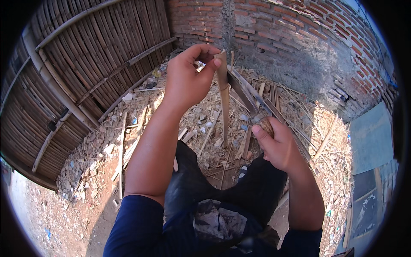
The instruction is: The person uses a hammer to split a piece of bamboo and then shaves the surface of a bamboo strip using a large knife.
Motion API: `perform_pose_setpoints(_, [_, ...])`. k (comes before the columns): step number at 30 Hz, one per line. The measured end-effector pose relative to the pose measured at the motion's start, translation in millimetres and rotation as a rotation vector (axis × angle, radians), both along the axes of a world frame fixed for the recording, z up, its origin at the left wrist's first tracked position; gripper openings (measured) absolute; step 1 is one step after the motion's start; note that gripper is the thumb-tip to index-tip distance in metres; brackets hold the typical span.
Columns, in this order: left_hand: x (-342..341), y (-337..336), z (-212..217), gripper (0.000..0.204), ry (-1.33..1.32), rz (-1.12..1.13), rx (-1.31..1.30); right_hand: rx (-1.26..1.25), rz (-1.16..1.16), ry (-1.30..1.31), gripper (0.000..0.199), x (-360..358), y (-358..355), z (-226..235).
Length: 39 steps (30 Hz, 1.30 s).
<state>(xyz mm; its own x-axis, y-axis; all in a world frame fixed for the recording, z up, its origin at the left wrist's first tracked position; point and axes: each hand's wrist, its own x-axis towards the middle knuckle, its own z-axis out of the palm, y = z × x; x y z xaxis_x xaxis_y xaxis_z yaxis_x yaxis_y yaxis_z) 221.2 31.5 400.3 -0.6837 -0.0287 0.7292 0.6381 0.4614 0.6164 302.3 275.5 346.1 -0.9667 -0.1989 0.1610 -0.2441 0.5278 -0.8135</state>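
Observation:
My left hand (192, 73) pinches the top end of a split bamboo piece (224, 92) between thumb and fingers. The bamboo hangs upright in front of me, its lower end down near the littered ground. Wrapped round the wooden handle of a machete (243, 95) is my right hand (276, 141). The dark blade slants up and to the left, its far end at or behind the bamboo's upper part; whether it touches cannot be made out.
A bamboo-slat wall (94, 55) stands on the left, and a brick wall (282, 47) runs across the back and right. Bamboo strips (327, 137), straw and rubble (92, 171) cover the ground around my legs. A grey-green sheet panel (371, 139) is at the right.

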Motion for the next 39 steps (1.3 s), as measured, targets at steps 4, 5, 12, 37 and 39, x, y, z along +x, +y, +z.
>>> perform_pose_setpoints(4, [-6.0,-1.5,-4.0,0.021,0.018,0.007,-0.018,-0.100,0.009,-0.082,0.043,-1.7,-0.5,-5.0])
perform_pose_setpoints(5, [-6.0,-3.7,-5.4,0.021,0.009,0.000,-0.008,-0.212,0.021,-0.200,0.044,2.4,-1.1,13.3])
perform_pose_setpoints(12, [-4.4,-3.9,-5.5,0.021,0.039,0.011,-0.035,-0.036,0.033,-0.168,0.042,-7.4,-1.5,14.5])
perform_pose_setpoints(37, [1.3,-10.0,-4.5,0.021,-0.013,0.117,-0.050,0.243,-0.003,-0.135,0.046,-20.2,-9.0,-36.3])
perform_pose_setpoints(39, [4.1,-12.6,-8.8,0.021,-0.018,0.102,-0.059,0.151,0.016,-0.143,0.045,-22.7,-2.8,-43.2])
